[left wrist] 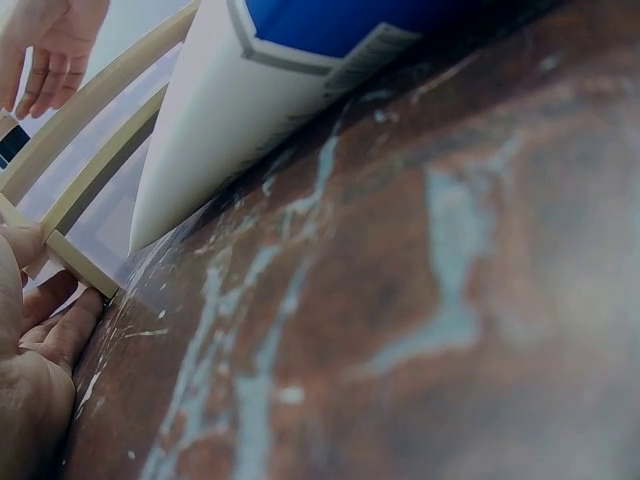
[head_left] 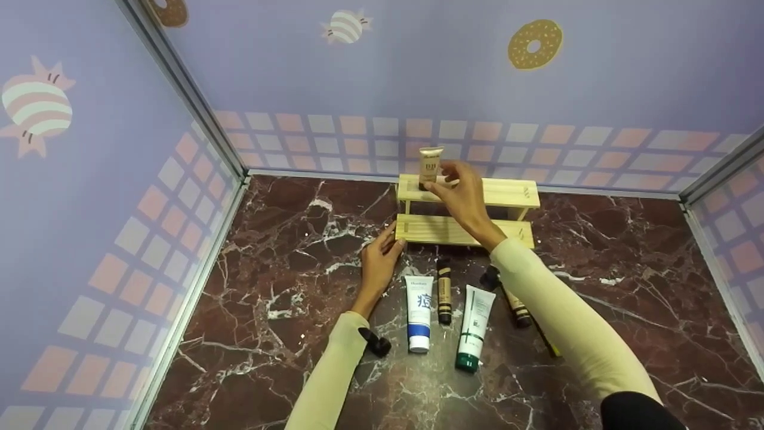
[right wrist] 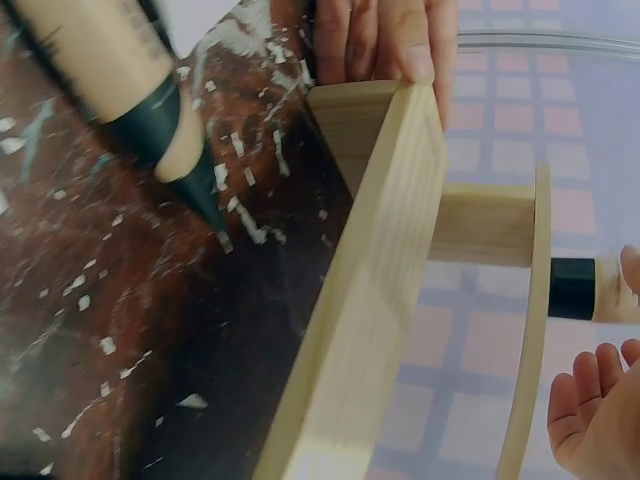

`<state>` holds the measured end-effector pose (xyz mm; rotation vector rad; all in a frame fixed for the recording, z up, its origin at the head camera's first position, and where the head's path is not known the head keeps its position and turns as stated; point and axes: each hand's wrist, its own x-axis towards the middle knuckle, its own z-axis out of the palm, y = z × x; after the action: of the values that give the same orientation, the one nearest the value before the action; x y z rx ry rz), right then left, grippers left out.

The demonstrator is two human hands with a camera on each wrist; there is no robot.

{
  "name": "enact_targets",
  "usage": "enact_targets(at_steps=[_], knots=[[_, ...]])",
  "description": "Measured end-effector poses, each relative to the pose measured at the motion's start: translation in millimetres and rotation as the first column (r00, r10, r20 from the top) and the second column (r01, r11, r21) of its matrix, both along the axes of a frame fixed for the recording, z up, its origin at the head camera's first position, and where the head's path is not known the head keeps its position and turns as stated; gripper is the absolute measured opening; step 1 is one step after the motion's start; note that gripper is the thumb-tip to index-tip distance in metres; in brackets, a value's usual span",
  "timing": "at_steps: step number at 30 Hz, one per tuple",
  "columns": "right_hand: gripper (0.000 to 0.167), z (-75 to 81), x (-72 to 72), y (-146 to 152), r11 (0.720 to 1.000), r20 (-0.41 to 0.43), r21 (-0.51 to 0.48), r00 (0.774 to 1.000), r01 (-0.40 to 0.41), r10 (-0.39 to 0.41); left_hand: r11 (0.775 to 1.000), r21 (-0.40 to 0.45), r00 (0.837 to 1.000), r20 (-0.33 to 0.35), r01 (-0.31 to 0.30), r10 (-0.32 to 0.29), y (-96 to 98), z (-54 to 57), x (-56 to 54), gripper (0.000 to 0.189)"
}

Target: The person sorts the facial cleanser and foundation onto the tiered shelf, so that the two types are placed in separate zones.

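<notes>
Head view first: a person's right hand (head_left: 464,194) pinches a small gold tube (head_left: 430,164) between thumb and fingers, near its dark cap (right wrist: 572,290). That tube stands upright, cap down, toward the left end of the upper tier (head_left: 507,192) of a wooden rack (head_left: 507,230), set on the far side of the marbled tabletop (head_left: 298,358). Right wrist view shows the cap touching the wood. The left hand (head_left: 379,260) grips the near left corner of the lower tier (head_left: 436,228), thumb and fingers bent about its end (steadying it, I'd guess).

To my eye, the step in hand is placing this tube, and it looks all but done. What's called for is an easy loosening of the right fingers, drawn straight back so the narrow tube doesn't topple.

Nearer, on the tabletop, lie a blue-banded white tube (head_left: 419,313) at the left, a slim gold-and-black tube (head_left: 444,292), and a green-capped white tube (head_left: 476,325) farther right.
</notes>
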<state>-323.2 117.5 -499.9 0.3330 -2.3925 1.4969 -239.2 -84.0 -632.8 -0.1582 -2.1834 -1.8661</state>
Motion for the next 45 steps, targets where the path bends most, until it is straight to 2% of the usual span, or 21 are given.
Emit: enact_targets(at_steps=[14, 23, 34, 39, 45], knots=[[0.044, -7.0, 24.0, 49, 0.998, 0.039, -0.044, 0.999, 0.032, -0.031, 1.000, 0.023, 1.000, -0.005, -0.009, 0.009, 1.3, -2.9, -1.6, 0.052], [0.043, -14.5, 44.4, 73, 0.998, 0.027, -0.014, 0.998, 0.061, -0.061, 1.000, -0.009, 1.000, -0.008, -0.004, 0.004, 1.3, -3.1, -3.0, 0.052], [0.040, -23.9, 72.9, 101, 0.995, 0.012, 0.044, 0.996, 0.086, -0.087, 1.000, 0.001, 1.000, -0.008, -0.020, 0.020, 0.8, -1.4, -2.0, 0.050], [0.036, -24.0, 84.0, 111, 0.995, 0.018, 0.046, 0.996, 0.087, -0.088, 1.000, -0.012, 1.000, -0.006, -0.012, 0.012, -0.3, -1.9, -1.9, 0.051], [0.036, -21.8, 96.2, 125, 0.994, 0.031, 0.058, 0.995, 0.094, -0.096, 1.000, 0.012, 1.000, -0.009, -0.002, 0.002, 0.6, -3.3, -2.7, 0.051]])
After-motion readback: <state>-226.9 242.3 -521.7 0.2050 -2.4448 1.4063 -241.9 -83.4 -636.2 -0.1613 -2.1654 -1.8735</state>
